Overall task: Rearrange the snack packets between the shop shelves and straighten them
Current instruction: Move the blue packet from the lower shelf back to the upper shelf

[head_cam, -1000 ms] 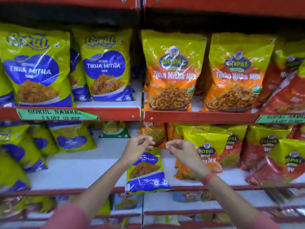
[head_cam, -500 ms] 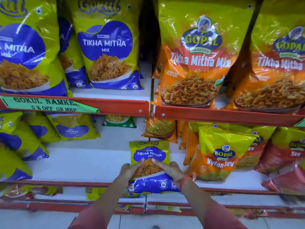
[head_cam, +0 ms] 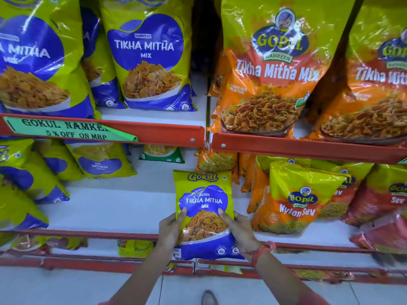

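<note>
Gokul Tikha Mitha Mix packet (head_cam: pixel 203 208), glossy yellow-and-blue, was clamped upright between left hand (head_cam: pixel 170 231) and right hand (head_cam: pixel 239 233) at 6 o'clock, before the white lower shelf (head_cam: pixel 110 208); a green tag (head_cam: pixel 66 130) at 10 o'clock read "5 % OFF ON MRP".

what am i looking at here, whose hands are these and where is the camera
There is no machine here. A person wears a wide-angle camera on the head, so you see what they see, looking forward and down at their own arms.

Both hands hold one small Gokul packet upright at the front edge of the middle shelf: the left hand grips its left side, the right hand its right side, thumbs on the front. A red band sits on the right wrist.

Around it are shop shelves with red edges. The upper shelf holds big Gokul bags on the left and orange Gopal bags on the right. A green offer label is stuck on its edge. Nylon Sev packets lean to the right of the held one.
</note>
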Motion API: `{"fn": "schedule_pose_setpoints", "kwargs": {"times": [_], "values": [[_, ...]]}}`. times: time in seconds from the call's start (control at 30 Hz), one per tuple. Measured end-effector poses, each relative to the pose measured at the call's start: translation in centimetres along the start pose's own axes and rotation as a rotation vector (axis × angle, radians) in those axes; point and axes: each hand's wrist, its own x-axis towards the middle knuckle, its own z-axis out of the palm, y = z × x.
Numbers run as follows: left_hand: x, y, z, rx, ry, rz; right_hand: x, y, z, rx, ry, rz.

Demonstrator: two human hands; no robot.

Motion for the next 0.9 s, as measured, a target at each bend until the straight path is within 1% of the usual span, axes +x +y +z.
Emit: {"fn": "schedule_pose_setpoints", "kwargs": {"times": [0.23, 0.33, 0.5, 0.53, 0.57, 0.6, 0.63, 0.7, 0.9], "values": [[-4.3, 1.0, -2.2, -0.122, -0.101, 0.106, -4.7, -1.3, -0.8, 0.037, -0.113, -0.101], [-6.2, 2.1, -3.6, -0.138, -0.16, 0.21, -6.9, -2.7, -1.1, 0.03, -0.17, -0.148], [-10.3, 5.5, -5.7, -0.134, -0.239, 0.379, -11.2, -7.2, -0.6, 0.006, -0.219, -0.312], [-10.8, 6.1, -6.1, -0.124, -0.259, 0.436, -11.8, -8.2, -0.4, 0.004, -0.239, -0.347], [-11.3, 7.3, -6.5, -0.119, -0.264, 0.504, -12.5, -9.8, 0.0, 0.004, -0.251, -0.385], [-11.7, 7.5, -7.0, -0.113, -0.263, 0.53, -13.3, -10.2, 0.0, 0.002, -0.259, -0.401], [-12.8, 9.6, -7.9, -0.103, -0.25, 0.605, -14.0, -12.2, 0.7, -0.006, -0.271, -0.481], [-13.1, 11.3, -8.3, -0.093, -0.248, 0.648, -14.6, -13.9, 1.3, 0.0, -0.293, -0.519], [-14.3, 20.3, -9.9, -0.128, -0.179, 0.896, -15.1, -22.4, 4.7, 0.028, -0.317, -0.775]]}}
